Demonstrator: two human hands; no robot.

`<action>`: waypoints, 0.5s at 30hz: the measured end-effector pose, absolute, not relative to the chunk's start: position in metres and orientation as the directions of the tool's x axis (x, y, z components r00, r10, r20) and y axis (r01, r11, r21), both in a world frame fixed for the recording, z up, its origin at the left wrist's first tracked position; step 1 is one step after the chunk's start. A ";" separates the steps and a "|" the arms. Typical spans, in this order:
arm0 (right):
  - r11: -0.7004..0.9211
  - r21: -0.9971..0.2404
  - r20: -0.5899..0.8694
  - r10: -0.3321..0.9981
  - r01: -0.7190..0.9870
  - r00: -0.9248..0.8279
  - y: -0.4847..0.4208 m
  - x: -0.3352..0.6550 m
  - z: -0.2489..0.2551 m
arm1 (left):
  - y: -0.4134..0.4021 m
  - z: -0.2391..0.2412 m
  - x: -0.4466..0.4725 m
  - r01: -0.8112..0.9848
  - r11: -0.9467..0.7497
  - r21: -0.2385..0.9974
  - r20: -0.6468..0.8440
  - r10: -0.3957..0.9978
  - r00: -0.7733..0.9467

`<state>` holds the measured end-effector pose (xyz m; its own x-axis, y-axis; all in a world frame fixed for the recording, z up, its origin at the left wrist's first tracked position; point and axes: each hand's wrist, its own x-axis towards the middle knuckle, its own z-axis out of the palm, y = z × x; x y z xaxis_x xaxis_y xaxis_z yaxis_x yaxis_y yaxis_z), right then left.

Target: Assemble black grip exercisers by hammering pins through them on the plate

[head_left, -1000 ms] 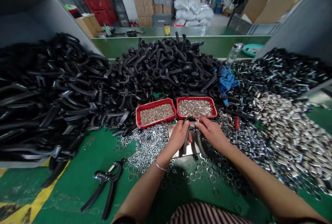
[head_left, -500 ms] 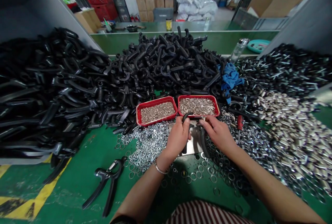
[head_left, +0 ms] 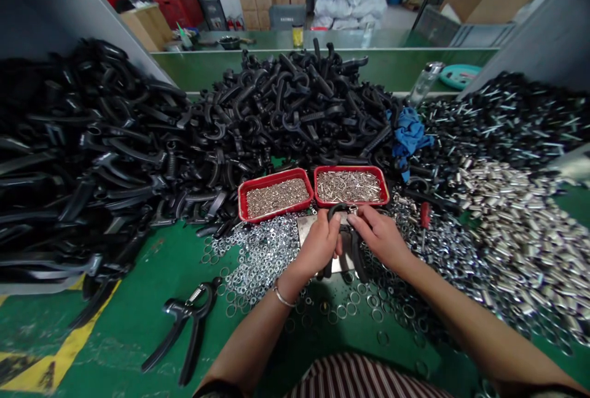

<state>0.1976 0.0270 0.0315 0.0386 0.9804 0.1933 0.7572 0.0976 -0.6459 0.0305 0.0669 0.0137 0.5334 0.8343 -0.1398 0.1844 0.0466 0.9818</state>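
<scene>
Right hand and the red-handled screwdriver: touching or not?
Apart: the head view shows loose metal parts in the gap between the right hand and the red-handled screwdriver.

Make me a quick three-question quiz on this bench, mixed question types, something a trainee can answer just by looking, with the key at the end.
1. True or false: the left hand grips a black part over a metal plate.
2. Multiple choice: how many red trays of small metal pieces stand just beyond the metal plate?
A) One
B) Two
C) Four
3. Fill in the blank: seen from the person's side, the red-handled tool lies to the ____ of the right hand.

Key: 1. True. 2. B. 3. right.
</scene>
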 end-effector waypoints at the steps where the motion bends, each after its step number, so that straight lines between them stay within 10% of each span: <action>1: 0.102 -0.651 0.194 0.980 0.752 0.035 0.027 0.198 0.031 | 0.067 0.014 0.030 0.196 0.032 0.980 -0.136 0.827 0.545; 15: 0.061 -0.794 0.087 0.996 0.604 0.014 0.008 0.192 0.049 | 0.052 0.018 0.020 0.391 -0.184 0.902 -0.028 0.878 0.477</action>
